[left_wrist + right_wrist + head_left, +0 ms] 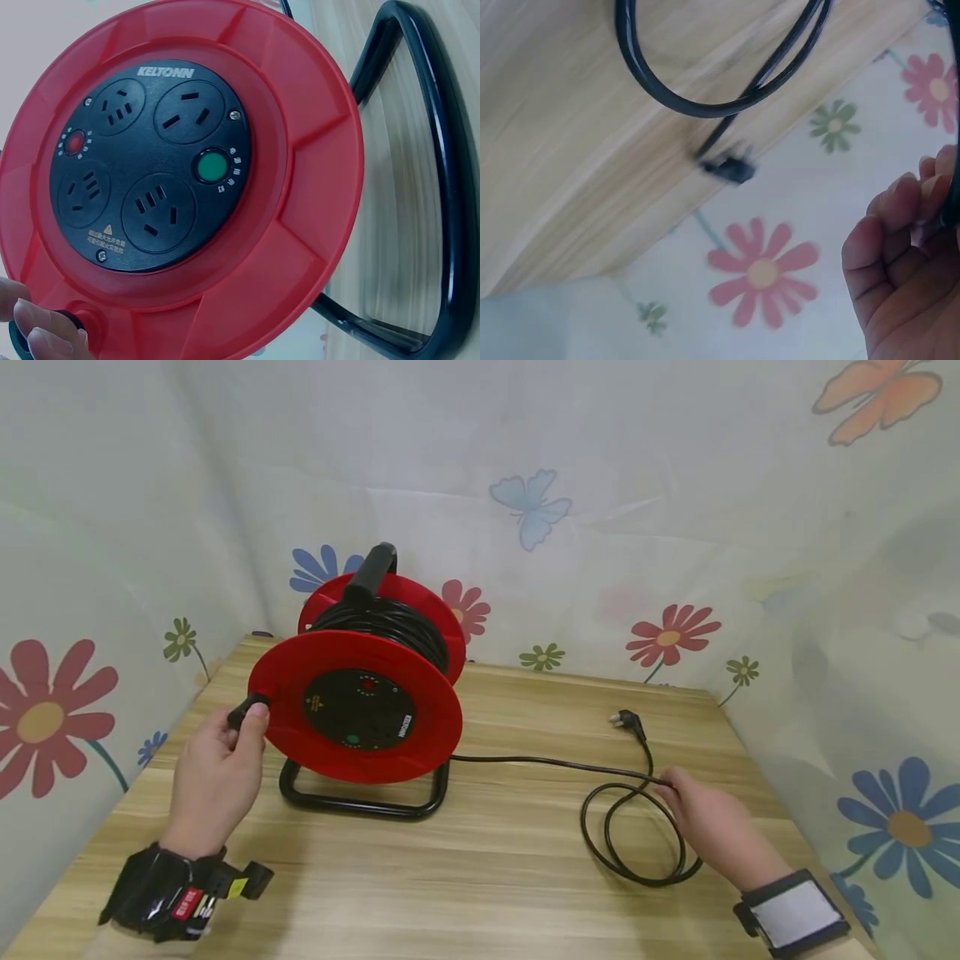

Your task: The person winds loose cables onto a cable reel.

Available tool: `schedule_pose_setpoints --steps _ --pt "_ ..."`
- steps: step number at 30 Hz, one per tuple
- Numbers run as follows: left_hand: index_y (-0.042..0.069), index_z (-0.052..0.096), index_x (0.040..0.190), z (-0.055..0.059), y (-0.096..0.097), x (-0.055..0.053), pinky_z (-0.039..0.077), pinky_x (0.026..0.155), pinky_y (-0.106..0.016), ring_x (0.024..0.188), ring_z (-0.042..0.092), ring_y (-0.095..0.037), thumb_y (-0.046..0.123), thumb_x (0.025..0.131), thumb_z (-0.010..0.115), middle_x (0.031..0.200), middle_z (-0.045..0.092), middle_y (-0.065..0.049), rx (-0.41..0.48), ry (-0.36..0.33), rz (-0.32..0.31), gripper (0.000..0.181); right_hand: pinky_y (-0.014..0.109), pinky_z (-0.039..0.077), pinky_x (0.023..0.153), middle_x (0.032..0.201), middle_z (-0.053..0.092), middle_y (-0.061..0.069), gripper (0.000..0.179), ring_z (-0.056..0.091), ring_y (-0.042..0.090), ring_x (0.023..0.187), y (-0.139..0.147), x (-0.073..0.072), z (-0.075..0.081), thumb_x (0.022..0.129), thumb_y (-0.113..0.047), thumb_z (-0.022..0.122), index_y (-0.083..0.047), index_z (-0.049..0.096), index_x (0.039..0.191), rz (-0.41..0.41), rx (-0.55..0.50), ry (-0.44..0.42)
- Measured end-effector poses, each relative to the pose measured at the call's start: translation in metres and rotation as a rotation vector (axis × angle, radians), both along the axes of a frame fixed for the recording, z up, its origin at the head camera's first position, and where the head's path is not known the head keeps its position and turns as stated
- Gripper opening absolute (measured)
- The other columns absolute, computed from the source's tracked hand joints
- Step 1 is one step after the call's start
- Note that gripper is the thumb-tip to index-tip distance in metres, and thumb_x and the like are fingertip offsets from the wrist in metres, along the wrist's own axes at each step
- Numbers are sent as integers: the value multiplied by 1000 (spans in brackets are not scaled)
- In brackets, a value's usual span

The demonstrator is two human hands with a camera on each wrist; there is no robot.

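A red and black cable reel (360, 706) stands on its black tubular frame at the left of the table. My left hand (220, 768) grips the small black crank knob (247, 710) on the reel's front disc. In the left wrist view the reel's socket panel (150, 165) faces the camera, with fingertips at the knob. My right hand (708, 822) pinches the black cable (540, 761), which runs out from the reel. Beyond that hand the cable lies in loose loops, ending in a plug (630, 723). The right wrist view shows the plug (731, 169) blurred.
The wooden table (510, 860) is bounded by pale hangings (637, 485) printed with flowers and butterflies at the back and sides. A black carrying handle (371, 572) tops the reel.
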State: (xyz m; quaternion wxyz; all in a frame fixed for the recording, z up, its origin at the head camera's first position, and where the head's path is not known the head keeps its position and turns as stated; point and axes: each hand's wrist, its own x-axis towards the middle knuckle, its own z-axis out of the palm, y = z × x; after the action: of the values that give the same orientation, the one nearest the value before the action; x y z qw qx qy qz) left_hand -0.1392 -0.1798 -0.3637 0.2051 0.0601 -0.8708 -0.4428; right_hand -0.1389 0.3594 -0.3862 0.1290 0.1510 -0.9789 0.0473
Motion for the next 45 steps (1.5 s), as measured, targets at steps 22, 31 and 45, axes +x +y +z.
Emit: schedule_pose_setpoints --steps 22,31,45 --pt "1 54 92 17 5 -2 28 36 -32 50 41 -25 52 97 36 62 48 -12 -21 45 -9 54 33 33 36 55 52 4 9 42 14 43 51 10 -12 99 -13 48 -5 50 100 -117 -22 25" --pt "0 57 97 29 11 -5 34 43 -34 67 47 -29 55 98 33 79 58 -19 -12 42 -42 60 35 39 41 64 60 9 13 48 14 48 45 7 -15 100 -14 44 -4 50 104 -110 -45 -36" --pt "3 54 86 55 42 -13 39 50 -34 68 50 -28 51 99 33 69 51 -16 -81 112 -45 54 28 34 39 58 52 1 15 40 11 44 16 3 -15 101 -17 45 -5 52 107 -73 -26 -64"
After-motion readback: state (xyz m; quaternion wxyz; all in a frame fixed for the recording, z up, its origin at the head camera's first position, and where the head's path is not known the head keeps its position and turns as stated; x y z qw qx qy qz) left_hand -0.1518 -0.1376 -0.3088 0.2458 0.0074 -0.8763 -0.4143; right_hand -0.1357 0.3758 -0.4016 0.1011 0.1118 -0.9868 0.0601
